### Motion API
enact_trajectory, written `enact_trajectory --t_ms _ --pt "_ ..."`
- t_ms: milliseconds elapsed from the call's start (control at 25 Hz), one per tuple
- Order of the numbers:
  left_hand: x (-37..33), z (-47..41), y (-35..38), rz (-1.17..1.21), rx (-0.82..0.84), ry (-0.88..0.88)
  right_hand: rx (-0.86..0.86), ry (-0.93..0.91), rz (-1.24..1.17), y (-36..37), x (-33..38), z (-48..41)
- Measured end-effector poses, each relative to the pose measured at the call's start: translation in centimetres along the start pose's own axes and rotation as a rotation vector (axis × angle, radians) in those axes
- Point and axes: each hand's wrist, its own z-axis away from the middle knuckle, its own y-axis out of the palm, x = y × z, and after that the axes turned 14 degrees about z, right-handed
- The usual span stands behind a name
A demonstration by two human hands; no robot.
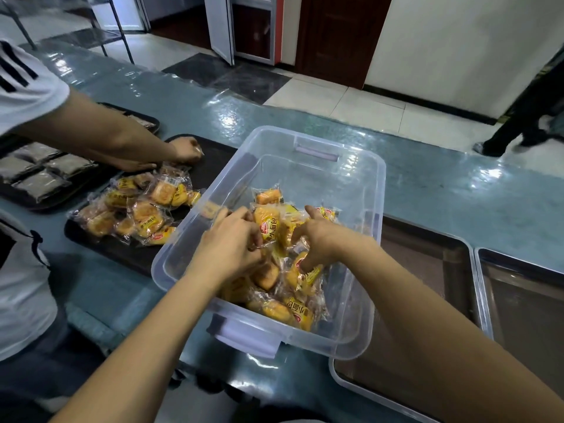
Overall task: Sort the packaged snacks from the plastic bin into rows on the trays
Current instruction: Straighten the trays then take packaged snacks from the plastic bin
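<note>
In the head view, your left grip [235,242] curls tight round one of the snacks [287,309]. Your right grip [317,239] digs curled fingers into the same heap, at the near end of the plastic bin [308,141] by the desk's [427,178] near edge. Slick wrappers could slip free as you lift. The black tray's [210,166] packets lie in a loose pile, so new rows may get muddled.

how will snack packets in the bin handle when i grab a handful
Probably light: the left hand and right hand grip snack packets straight from a loose heap. The glossy, crinkled wrappers look slippery, so some may slide out. The soft-looking buns likely squash if squeezed.
</note>
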Motion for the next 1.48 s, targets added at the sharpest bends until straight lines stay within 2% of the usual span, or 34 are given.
enact_trajectory --t_ms 240,680,800,1080,1320,1480 --pt "0.2 -0.2 -0.6 0.031 -0.026 -0.017 0.165 -0.046 -0.215 -0.7 -0.5 -3.3" --pt "-0.4 -0.3 -1.0 0.081 -0.091 -0.019 -0.015 0.100 -0.441 1.8 0.3 -1.6" --pt "-0.7 -0.4 -1.6 0.100 -0.117 0.006 -0.136 0.088 -0.430 0.7 0.4 0.0" --pt "-3.7 -0.7 -3.6 0.138 -0.205 0.112 -0.553 0.128 -0.453 -3.8 -2.2 5.7" --pt "-9.5 -1.6 -4.0 0.131 -0.253 0.300 -0.765 0.257 -0.506 -4.6 -6.5 11.0" --pt "-14.7 -1.8 -2.1 0.134 -0.220 0.432 -0.858 0.361 -0.513 -3.0 -10.3 15.7"
